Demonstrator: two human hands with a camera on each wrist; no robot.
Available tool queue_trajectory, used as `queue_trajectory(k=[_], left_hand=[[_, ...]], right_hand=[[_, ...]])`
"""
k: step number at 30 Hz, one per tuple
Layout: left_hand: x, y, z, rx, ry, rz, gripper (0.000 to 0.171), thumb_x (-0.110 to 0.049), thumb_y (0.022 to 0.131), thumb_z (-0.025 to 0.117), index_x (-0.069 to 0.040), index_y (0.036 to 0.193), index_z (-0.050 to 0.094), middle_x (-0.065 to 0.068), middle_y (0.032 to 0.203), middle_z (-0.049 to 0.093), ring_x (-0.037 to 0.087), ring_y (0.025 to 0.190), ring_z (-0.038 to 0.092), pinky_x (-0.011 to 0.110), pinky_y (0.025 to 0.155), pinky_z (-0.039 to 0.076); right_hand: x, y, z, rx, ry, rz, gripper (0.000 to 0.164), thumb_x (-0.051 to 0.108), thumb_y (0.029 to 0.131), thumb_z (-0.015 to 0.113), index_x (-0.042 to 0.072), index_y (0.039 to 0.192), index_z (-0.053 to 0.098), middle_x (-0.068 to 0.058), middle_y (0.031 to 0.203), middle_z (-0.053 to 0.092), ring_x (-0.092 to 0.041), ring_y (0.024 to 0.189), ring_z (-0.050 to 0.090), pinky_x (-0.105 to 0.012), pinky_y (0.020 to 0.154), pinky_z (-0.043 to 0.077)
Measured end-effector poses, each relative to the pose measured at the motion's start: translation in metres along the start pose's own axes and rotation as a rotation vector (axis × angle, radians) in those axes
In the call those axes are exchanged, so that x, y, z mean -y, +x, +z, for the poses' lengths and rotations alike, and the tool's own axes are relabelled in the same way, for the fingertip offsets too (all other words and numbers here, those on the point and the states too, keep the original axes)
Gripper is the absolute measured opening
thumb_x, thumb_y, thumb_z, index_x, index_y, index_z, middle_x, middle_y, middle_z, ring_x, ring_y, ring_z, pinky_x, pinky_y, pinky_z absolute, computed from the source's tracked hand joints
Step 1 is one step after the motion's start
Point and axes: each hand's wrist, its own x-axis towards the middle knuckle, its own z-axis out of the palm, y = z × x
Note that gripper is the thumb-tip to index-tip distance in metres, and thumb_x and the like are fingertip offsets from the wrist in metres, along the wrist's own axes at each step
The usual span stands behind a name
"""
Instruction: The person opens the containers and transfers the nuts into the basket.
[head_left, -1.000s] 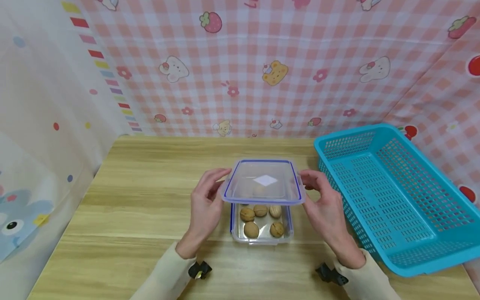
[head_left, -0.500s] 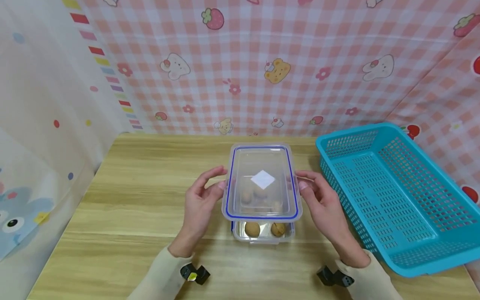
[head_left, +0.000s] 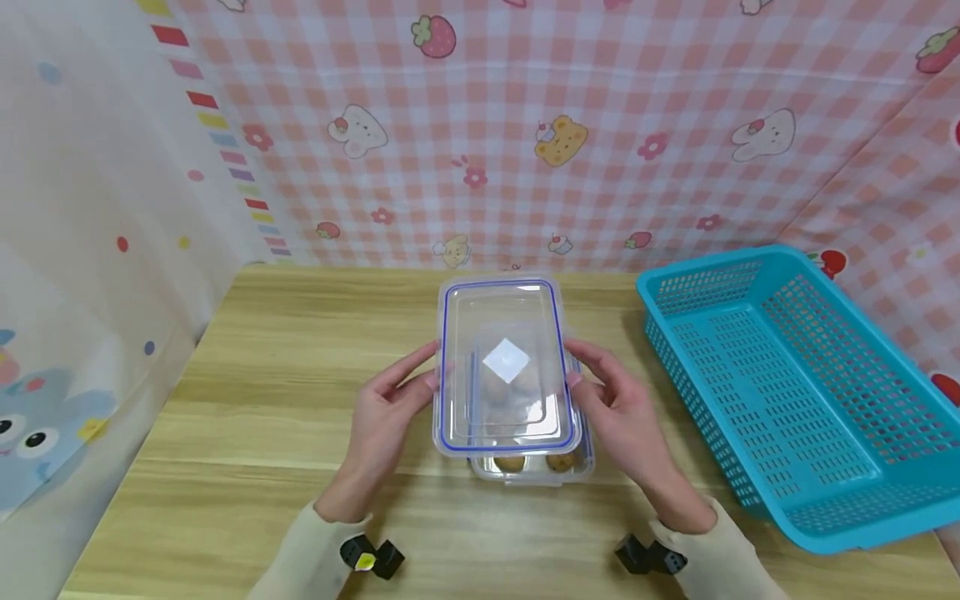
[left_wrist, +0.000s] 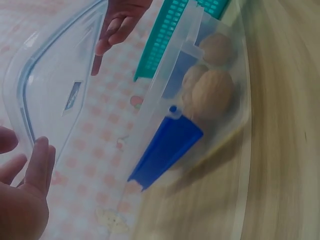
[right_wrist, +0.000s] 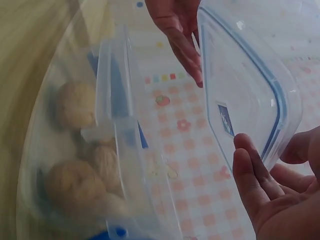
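My left hand (head_left: pixel 378 425) and right hand (head_left: pixel 626 417) hold a clear plastic lid (head_left: pixel 506 408) by its two long sides, thumbs and fingers pinching the edges. The lid has a blue seal line and a white diamond-shaped label (head_left: pixel 506 360). It is raised and tilted above a clear food container (head_left: pixel 527 478), apart from it in both wrist views. Several walnuts (left_wrist: pixel 214 94) lie inside the container; in the head view the lid covers most of them. A blue latch (left_wrist: pixel 167 152) hangs out from the container's side.
A turquoise perforated basket (head_left: pixel 772 417) stands on the right of the wooden table (head_left: pixel 300 375). Behind the table hangs a pink checked cloth (head_left: pixel 480 142) with cartoon prints. A pale printed cloth (head_left: pixel 97 208) covers the left side.
The lid has turned its broad face more toward the head camera and shifted left, both hands moving with it. It now overlaps more of the container and walnuts in the head view.
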Motion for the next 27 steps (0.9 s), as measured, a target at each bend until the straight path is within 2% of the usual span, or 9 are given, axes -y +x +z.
queue_trajectory(k=[4, 6, 7, 8, 13, 14, 15, 23, 27], left_hand=[[-0.004, -0.003, -0.011, -0.041, 0.048, 0.006, 0.041, 0.006, 0.098, 0.064, 0.005, 0.139, 0.062, 0.015, 0.120, 0.075, 0.017, 0.105, 0.074, 0.037, 0.093, 0.060], [-0.006, -0.005, -0.017, -0.061, 0.069, 0.006, 0.041, 0.005, 0.098, 0.064, 0.005, 0.138, 0.062, 0.012, 0.118, 0.076, 0.016, 0.104, 0.075, 0.036, 0.093, 0.060], [-0.008, -0.006, -0.020, -0.069, 0.078, 0.003, 0.041, 0.005, 0.098, 0.064, 0.005, 0.138, 0.062, 0.010, 0.118, 0.076, 0.016, 0.103, 0.075, 0.036, 0.093, 0.060], [-0.009, -0.007, -0.024, -0.078, 0.088, -0.003, 0.040, 0.003, 0.098, 0.065, 0.005, 0.138, 0.062, 0.008, 0.117, 0.077, 0.015, 0.103, 0.075, 0.036, 0.093, 0.060], [-0.015, -0.013, -0.040, -0.111, 0.136, -0.033, 0.040, -0.002, 0.100, 0.066, 0.003, 0.140, 0.062, -0.001, 0.114, 0.078, 0.014, 0.103, 0.075, 0.034, 0.093, 0.059], [-0.016, -0.013, -0.043, -0.118, 0.142, -0.036, 0.040, -0.003, 0.100, 0.066, 0.003, 0.140, 0.062, -0.002, 0.113, 0.078, 0.014, 0.103, 0.075, 0.034, 0.093, 0.059], [-0.017, -0.014, -0.046, -0.122, 0.148, -0.036, 0.040, -0.002, 0.100, 0.066, 0.003, 0.140, 0.062, -0.002, 0.113, 0.078, 0.013, 0.103, 0.075, 0.034, 0.093, 0.059], [-0.027, -0.018, -0.068, -0.158, 0.179, -0.047, 0.039, -0.008, 0.101, 0.067, 0.002, 0.139, 0.063, -0.003, 0.115, 0.077, 0.011, 0.102, 0.074, 0.029, 0.092, 0.059], [-0.031, -0.018, -0.081, -0.164, 0.209, -0.036, 0.038, -0.009, 0.102, 0.066, 0.003, 0.138, 0.064, -0.004, 0.114, 0.077, 0.009, 0.100, 0.074, 0.026, 0.090, 0.060]], right_hand=[[0.001, 0.000, 0.011, 0.030, -0.013, -0.014, 0.043, 0.008, 0.106, 0.057, 0.010, 0.149, 0.056, -0.012, 0.148, 0.056, -0.009, 0.060, 0.061, -0.022, 0.046, 0.047], [0.002, -0.001, 0.018, 0.048, -0.010, -0.008, 0.043, 0.009, 0.106, 0.057, 0.011, 0.149, 0.056, -0.009, 0.148, 0.056, -0.011, 0.055, 0.054, -0.021, 0.041, 0.040], [0.002, -0.001, 0.021, 0.055, -0.012, -0.003, 0.044, 0.010, 0.106, 0.057, 0.013, 0.150, 0.055, -0.010, 0.137, 0.063, -0.011, 0.054, 0.050, -0.021, 0.041, 0.037], [0.003, -0.001, 0.024, 0.062, -0.009, -0.002, 0.044, 0.010, 0.106, 0.058, 0.013, 0.150, 0.055, -0.010, 0.136, 0.063, -0.011, 0.053, 0.050, -0.021, 0.040, 0.037], [0.005, -0.002, 0.040, 0.071, -0.040, -0.031, 0.045, 0.008, 0.105, 0.059, 0.011, 0.149, 0.056, -0.010, 0.146, 0.060, -0.010, 0.079, 0.067, -0.021, 0.056, 0.052], [0.006, -0.002, 0.043, 0.075, -0.049, -0.039, 0.045, 0.008, 0.105, 0.059, 0.010, 0.149, 0.056, -0.007, 0.158, 0.049, -0.012, 0.088, 0.070, -0.022, 0.062, 0.055], [0.006, -0.002, 0.046, 0.080, -0.055, -0.043, 0.045, 0.007, 0.105, 0.059, 0.010, 0.149, 0.056, -0.007, 0.159, 0.047, -0.014, 0.096, 0.070, -0.023, 0.067, 0.056], [0.010, -0.001, 0.070, 0.113, -0.046, -0.089, 0.048, 0.002, 0.102, 0.060, 0.007, 0.150, 0.055, -0.011, 0.160, 0.046, -0.019, 0.096, 0.068, -0.021, 0.067, 0.054], [0.011, 0.001, 0.083, 0.131, -0.035, -0.097, 0.050, 0.000, 0.101, 0.061, 0.005, 0.150, 0.054, -0.013, 0.161, 0.043, -0.018, 0.099, 0.068, -0.022, 0.075, 0.057]])
